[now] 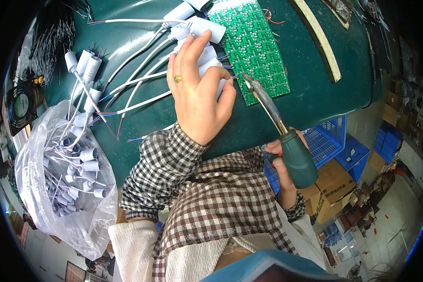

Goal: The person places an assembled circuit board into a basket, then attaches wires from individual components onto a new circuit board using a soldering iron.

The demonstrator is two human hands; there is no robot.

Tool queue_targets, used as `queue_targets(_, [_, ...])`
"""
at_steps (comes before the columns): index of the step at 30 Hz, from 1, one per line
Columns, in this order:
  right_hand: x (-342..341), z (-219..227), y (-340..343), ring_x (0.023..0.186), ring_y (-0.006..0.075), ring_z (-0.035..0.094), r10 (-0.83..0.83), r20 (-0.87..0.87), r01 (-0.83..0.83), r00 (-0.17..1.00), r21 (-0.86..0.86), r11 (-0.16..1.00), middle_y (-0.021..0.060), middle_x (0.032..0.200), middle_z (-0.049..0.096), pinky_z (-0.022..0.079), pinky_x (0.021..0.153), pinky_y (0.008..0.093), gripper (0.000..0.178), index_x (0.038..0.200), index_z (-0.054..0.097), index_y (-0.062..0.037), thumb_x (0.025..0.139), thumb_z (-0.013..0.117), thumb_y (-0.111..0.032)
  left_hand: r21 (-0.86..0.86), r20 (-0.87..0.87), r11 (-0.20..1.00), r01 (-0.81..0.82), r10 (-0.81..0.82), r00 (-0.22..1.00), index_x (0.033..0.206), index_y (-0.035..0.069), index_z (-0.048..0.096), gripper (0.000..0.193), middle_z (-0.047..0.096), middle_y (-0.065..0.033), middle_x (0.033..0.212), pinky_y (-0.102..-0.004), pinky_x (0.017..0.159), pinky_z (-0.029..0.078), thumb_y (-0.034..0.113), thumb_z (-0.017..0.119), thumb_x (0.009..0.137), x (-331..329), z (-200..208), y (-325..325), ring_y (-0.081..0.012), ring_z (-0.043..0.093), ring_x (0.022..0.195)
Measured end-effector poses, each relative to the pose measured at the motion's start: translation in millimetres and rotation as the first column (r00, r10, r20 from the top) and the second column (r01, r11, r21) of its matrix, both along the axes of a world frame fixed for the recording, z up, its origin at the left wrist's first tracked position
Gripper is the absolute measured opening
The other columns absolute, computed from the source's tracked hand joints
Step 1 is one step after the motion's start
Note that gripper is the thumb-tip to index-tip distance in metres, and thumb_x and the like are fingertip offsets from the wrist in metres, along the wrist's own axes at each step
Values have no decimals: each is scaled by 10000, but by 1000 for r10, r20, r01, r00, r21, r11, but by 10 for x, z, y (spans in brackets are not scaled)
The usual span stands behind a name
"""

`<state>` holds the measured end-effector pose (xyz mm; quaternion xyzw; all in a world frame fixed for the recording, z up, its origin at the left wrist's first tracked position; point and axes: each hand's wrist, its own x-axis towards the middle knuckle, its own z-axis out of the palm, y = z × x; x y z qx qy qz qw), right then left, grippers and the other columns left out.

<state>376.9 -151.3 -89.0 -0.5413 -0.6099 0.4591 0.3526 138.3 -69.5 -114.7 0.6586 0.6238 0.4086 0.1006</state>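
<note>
My left hand [197,96] bends over a row of white plastic cylinders with cables [206,29]. Its thumb and forefinger are pinched together at a short wire beside the left edge of a green circuit board panel [257,47]. A ring is on one finger. In my right hand [285,174], a soldering iron [298,157] is gripped by its dark green handle. Its tip meets or hovers just over the panel's lower left part; which one, I cannot tell. More short wires run from the cylinders to the panel's left edge.
A clear plastic bag [96,225] full of white cylinders hangs at the table's left edge. Dark wire bundles [54,37] and a small fan [22,104] lie far left. A curved strip [317,37] crosses the green tabletop [336,101]. Blue crates [331,136] stand lower right.
</note>
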Motion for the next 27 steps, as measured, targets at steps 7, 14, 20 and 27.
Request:
queue_targets(7, [8, 22, -3, 827, 182, 738, 18, 118, -25, 993, 56, 998, 84, 955, 755, 576, 771, 284, 674, 1282, 626, 47, 782, 871, -335, -14, -13, 1000, 5, -5, 1000, 836, 73, 644, 131, 459, -178, 1504, -621, 1145, 256, 80, 725, 733, -5, 12, 5, -446, 393, 1417])
queue_targets(14, [21, -30, -52, 898, 240, 730, 5, 254, -25, 967, 76, 997, 113, 1175, 719, 574, 784, 319, 650, 1214, 673, 8, 784, 851, -446, -20, -14, 1000, 2, -2, 1000, 831, 72, 632, 134, 450, -174, 1515, -628, 1146, 256, 82, 724, 734, 0, 17, -1, -436, 383, 1424])
queue_targets(20, [12, -18, -40, 896, 249, 729, 2, 314, -31, 949, 88, 996, 115, 1184, 717, 574, 786, 330, 655, 1198, 681, -4, 773, 850, -474, -27, -20, 1000, -2, 2, 1000, 826, 72, 629, 131, 447, -169, 1524, -629, 1148, 254, 84, 722, 734, 4, 14, -3, -429, 377, 1431])
queue_targets(27, [0, -34, -48, 868, 238, 723, -14, 280, -3, 960, 63, 998, 108, 1115, 731, 572, 775, 321, 690, 1228, 674, -9, 757, 861, -477, -12, -19, 1000, 0, 0, 1000, 824, 72, 628, 135, 447, -171, 1523, -617, 1152, 254, 82, 723, 729, 4, 2, 2, -434, 376, 1430])
